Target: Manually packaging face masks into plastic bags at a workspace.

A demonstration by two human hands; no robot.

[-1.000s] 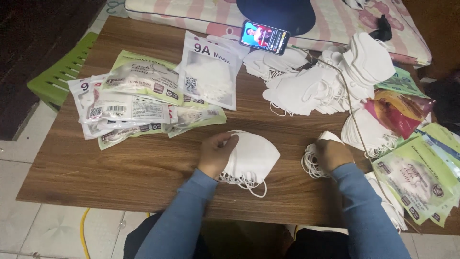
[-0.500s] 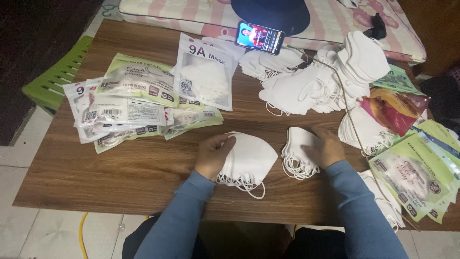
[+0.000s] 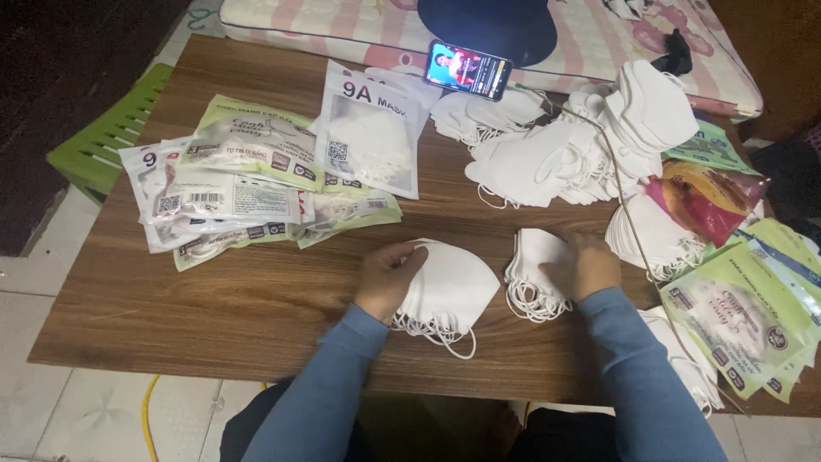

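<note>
the person sits at a brown wooden table [image 3: 256,291], both blue sleeves reaching forward. the left hand [image 3: 389,278] grips the left edge of a small stack of folded white masks [image 3: 453,291], fingers curled over the fold, seemingly to keep the layers squared up; the ear loops trail loose off the near edge. the right hand [image 3: 586,265] lies on a second, smaller stack of white masks [image 3: 534,269] just to the right, fingers closed on its right side and pinning it flat to the table. the two stacks lie near each other but apart, in the bare middle of the table, where there is room to work.

counted: two stacks under the hands. behind them a loose heap of white masks [image 3: 556,154] spreads across the far right; the number cannot be told, they overlap too much. on the left lies a fanned pile of filled flat pouches [image 3: 231,188], about six showing, with one larger clear-fronted pouch [image 3: 368,128] lying tilted on the pile's far right side. on the right edge sits a sheaf of green pouches [image 3: 744,316], several, laid within reach of the right arm. one phone [image 3: 468,68] leans at the table's far edge with its screen lit, facing the person. one red and yellow bag [image 3: 710,192] lies among the masks on the right.
</note>
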